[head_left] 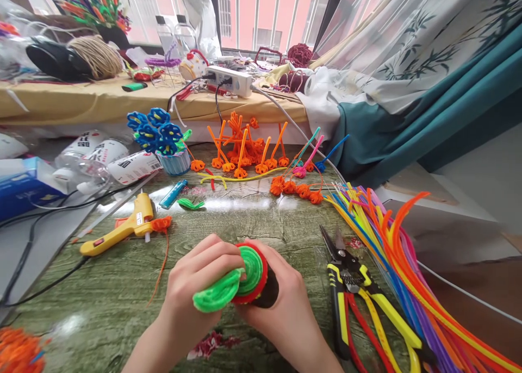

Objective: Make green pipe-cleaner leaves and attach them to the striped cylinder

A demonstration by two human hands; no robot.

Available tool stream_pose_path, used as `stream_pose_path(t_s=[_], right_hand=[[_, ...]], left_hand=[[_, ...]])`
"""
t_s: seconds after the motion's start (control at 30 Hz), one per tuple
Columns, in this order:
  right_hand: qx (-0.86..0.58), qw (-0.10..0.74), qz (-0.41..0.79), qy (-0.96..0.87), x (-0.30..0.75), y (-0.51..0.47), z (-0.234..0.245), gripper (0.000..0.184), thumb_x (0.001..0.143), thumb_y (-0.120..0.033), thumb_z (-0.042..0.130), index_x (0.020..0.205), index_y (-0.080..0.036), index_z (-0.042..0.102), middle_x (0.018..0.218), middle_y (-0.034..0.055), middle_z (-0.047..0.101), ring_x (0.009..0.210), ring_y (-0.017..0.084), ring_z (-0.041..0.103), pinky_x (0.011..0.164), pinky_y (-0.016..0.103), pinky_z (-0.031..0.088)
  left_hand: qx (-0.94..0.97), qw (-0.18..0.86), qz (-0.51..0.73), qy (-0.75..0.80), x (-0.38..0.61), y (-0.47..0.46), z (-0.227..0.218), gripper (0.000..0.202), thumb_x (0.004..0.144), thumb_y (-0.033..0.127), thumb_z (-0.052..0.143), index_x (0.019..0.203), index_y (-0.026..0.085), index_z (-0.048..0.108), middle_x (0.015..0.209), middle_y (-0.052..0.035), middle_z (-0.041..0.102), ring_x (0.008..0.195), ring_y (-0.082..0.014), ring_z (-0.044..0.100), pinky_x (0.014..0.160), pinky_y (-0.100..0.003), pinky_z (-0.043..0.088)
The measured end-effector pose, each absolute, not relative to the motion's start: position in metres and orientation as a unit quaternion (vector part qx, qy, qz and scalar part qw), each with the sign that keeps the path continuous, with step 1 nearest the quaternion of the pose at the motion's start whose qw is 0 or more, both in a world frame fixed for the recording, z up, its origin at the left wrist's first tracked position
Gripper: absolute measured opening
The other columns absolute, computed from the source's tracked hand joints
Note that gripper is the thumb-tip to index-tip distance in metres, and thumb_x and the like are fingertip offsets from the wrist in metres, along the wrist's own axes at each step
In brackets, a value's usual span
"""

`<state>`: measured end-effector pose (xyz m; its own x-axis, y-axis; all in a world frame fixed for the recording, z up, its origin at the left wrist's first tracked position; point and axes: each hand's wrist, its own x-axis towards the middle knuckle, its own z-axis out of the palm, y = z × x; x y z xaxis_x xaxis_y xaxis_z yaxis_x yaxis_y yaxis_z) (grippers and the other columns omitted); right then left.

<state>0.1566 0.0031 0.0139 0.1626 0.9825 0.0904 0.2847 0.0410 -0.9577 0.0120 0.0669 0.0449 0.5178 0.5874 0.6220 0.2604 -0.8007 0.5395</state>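
Near the front middle of the table, my right hand [287, 294] wraps around a small dark pot [269, 290] with a red fuzzy rim. A green pipe-cleaner coil [250, 267] fills the pot's top, which is tilted towards me. My left hand [199, 278] is closed on a green pipe-cleaner leaf [218, 294], its inner end against the coil. The left fingertips are partly hidden behind the leaf. A loose green leaf [191, 204] lies farther back, by a blue lighter [173, 194].
A yellow glue gun [126, 226] and its cord lie left. Pliers [354, 286] and a bundle of pipe cleaners [391, 242] lie right. Behind stand orange pipe-cleaner flowers [244, 150] and a pot of blue flowers [176, 162]. A power strip [229, 80] sits on the ledge.
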Motion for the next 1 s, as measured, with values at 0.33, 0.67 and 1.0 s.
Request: stream_pose_path(t_s=[0.33,0.67,1.0], right_hand=[[-0.592,0.491,0.320,-0.553,0.1550,0.0017,0.0121,0.063,0.060,-0.010,0.072,0.122,-0.021,0.065,0.120,0.0062,0.069,0.111,0.024,0.066,0.096,0.031,0.053],[-0.590,0.491,0.315,-0.558,0.1562,0.0040,0.0085,0.066,0.058,-0.010,0.073,0.122,-0.018,0.065,0.121,0.0083,0.069,0.111,0.025,0.067,0.096,0.032,0.054],[-0.574,0.510,0.349,-0.537,0.1554,0.0045,0.0089,0.065,0.055,-0.007,0.072,0.117,-0.022,0.064,0.117,0.0051,0.070,0.107,0.025,0.068,0.093,0.031,0.054]], left_hand=[[0.850,0.165,0.427,0.259,0.0197,0.0660,0.0527,0.027,0.085,0.000,0.050,0.070,0.019,0.061,0.066,-0.0027,0.068,0.058,-0.0135,0.051,0.052,-0.024,0.046],[0.862,0.172,0.404,0.254,0.0190,0.0655,0.0482,0.030,0.083,-0.004,0.044,0.070,0.019,0.060,0.064,-0.0035,0.067,0.057,-0.0144,0.052,0.050,-0.026,0.044],[0.870,0.184,0.383,0.250,0.0179,0.0658,0.0453,0.026,0.085,0.000,0.048,0.074,0.020,0.059,0.067,-0.0038,0.065,0.059,-0.0156,0.050,0.052,-0.028,0.042]])
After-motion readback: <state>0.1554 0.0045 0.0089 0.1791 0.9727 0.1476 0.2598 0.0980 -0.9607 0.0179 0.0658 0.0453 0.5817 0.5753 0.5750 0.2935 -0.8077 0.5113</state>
